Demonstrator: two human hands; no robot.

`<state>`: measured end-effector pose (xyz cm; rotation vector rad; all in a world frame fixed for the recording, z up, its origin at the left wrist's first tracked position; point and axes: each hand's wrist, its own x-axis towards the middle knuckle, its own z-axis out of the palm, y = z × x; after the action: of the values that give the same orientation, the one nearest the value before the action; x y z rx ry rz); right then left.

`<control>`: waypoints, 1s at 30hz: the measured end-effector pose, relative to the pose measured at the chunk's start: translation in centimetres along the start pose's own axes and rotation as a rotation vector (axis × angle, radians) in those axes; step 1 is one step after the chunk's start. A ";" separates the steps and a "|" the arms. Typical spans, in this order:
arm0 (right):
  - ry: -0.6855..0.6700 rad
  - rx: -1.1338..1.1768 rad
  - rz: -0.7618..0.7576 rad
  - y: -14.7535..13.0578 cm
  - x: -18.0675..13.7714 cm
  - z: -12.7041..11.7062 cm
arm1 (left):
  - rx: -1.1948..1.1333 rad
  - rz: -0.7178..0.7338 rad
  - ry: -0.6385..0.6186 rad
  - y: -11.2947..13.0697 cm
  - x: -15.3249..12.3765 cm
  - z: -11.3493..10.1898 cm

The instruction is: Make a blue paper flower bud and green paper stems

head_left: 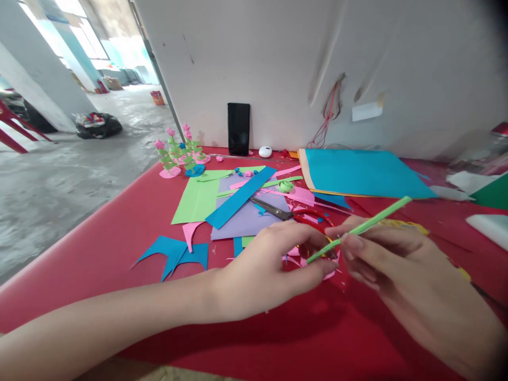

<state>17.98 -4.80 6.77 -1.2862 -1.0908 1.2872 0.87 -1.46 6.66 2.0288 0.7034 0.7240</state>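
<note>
A narrow light-green paper strip (379, 216) slants between my hands, with a slight bend near its middle. My right hand (400, 259) pinches it at that bend between thumb and fingers, and the longer end sticks up to the right. My left hand (278, 264) curls its thumb and fingers round the lower end; its exact contact is partly hidden. Just behind the hands lie scissors (278, 210) with red handles, blades part-way apart. A blue paper strip (240, 198) lies across a lilac sheet (230, 227), near a coiled green strip (286, 186).
Paper flowers (170, 172) stand at the red table's (99, 222) back left edge. A phone (238, 129) leans on the wall beside a white earbud case (265, 152). Blue sheets (369, 172) lie at the back right. Blue scraps (170, 254) lie left of my hands.
</note>
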 end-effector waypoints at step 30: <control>0.163 -0.146 -0.082 0.2 0.2 0.0 | -0.091 0.198 0.190 -0.8 -0.2 -0.3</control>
<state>18.03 -4.64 6.53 -1.4133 -1.1251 1.0382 0.33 -1.05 6.08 1.9807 0.5696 1.0560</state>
